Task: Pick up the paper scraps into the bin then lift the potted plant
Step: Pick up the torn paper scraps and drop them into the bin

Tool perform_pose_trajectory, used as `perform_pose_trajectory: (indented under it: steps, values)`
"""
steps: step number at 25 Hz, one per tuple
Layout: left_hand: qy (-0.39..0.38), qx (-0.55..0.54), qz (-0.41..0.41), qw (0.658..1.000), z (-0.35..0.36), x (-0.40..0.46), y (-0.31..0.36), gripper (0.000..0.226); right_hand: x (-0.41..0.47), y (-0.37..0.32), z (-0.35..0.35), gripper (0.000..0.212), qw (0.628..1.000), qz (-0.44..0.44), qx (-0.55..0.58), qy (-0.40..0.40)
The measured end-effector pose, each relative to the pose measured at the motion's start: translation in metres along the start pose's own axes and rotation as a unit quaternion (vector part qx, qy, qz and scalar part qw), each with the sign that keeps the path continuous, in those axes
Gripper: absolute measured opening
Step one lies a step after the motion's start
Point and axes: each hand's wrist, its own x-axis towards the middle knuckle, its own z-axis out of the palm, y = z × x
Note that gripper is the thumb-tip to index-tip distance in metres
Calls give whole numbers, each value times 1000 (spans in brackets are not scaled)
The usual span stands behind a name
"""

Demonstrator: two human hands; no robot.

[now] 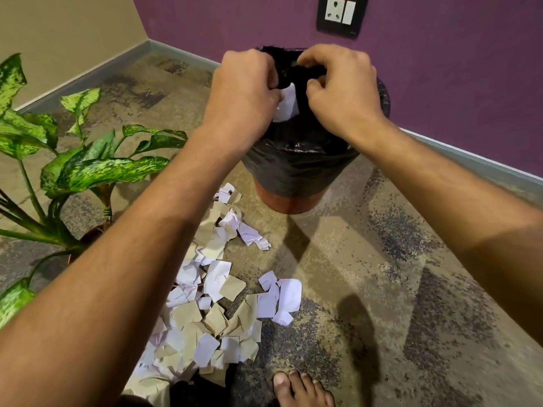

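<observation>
Standing nearest the camera, at the bottom edge, is a bare foot (pixel 302 389) planted on the mottled grey-and-tan carpet (pixel 411 289). Just beyond it and to the left lies a loose heap of paper scraps (pixel 211 312), white and tan pieces mixed together (some flat, some crumpled), trailing away in a ragged line toward the base of the bin. To the left of the heap stands the potted plant (pixel 73 168), its broad speckled green leaves spreading over the floor; only a sliver of its pot shows, low among the stems.

Both forearms reach forward from the lower corners and meet over the bin (pixel 293 171), a reddish-brown container lined with a black plastic bag that is folded down over its rim. The left hand (pixel 244 92) is above the bin's mouth with its fingers curled, and a white scrap (pixel 286 102) shows at its fingertips; it appears to be pinched there, though the contact is partly hidden. The right hand (pixel 343 86) is just beside it, fingers curled inward over the opening; whether it holds anything cannot be told.

Behind the bin rises a purple wall (pixel 440 69) with a grey skirting board, and a black switch plate with a socket (pixel 340 14) is mounted high on it. A beige wall (pixel 58 33) meets it at the left corner.
</observation>
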Motion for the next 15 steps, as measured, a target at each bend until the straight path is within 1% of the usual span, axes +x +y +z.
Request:
perform_pose_trajectory:
  steps: [2,4,6,8,10,12,13,14,15]
  values:
    - [-27,-8,30,999,5,1,-1,32,0,-5,-1,35,1000,-12,10,21]
    - [-24,-26,62,997,8,-7,-3,37,-2,-9,0,31,999,-27,25,33]
    - [29,-107,65,992,10,-28,-3,31,-6,-12,1,26,997,-44,49,38]
    - [97,-193,51,975,17,-61,-2,27,-14,-16,6,24,994,-59,85,43]
    - [121,-237,35,963,29,-96,-5,24,-29,-21,14,22,987,-87,125,40]
    - [94,-243,17,965,42,-126,-17,12,-52,-23,30,20,981,-142,136,2]
    - [65,-229,11,971,48,-139,-26,5,-66,-23,39,19,977,-168,129,-37]
    - [23,-207,3,978,54,-151,-37,3,-79,-20,49,19,972,-188,112,-90]
    - [-35,-184,-11,982,60,-162,-51,4,-93,-15,60,18,963,-206,84,-152]
